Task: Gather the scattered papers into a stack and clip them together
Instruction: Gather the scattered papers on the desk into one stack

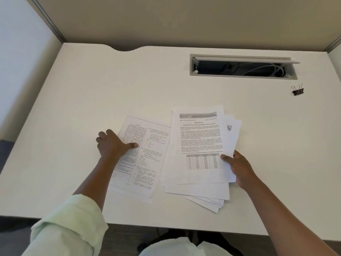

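A loose, fanned stack of printed papers [199, 145] lies at the desk's middle, its top sheet showing text and a table. My right hand [238, 167] grips the stack's right edge, thumb on top. To the left lie one or two two-column printed sheets [145, 154], partly tucked under the stack. My left hand [112, 145] rests on the left edge of these sheets, thumb pressed on the paper and fingers curled over the edge. A black binder clip [297, 90] sits alone at the desk's far right.
The white desk [92, 93] has an open grey cable slot [241, 67] with wires at the back right. Beige partition walls close the back and sides. The desk's front edge runs near my body, with dark floor below.
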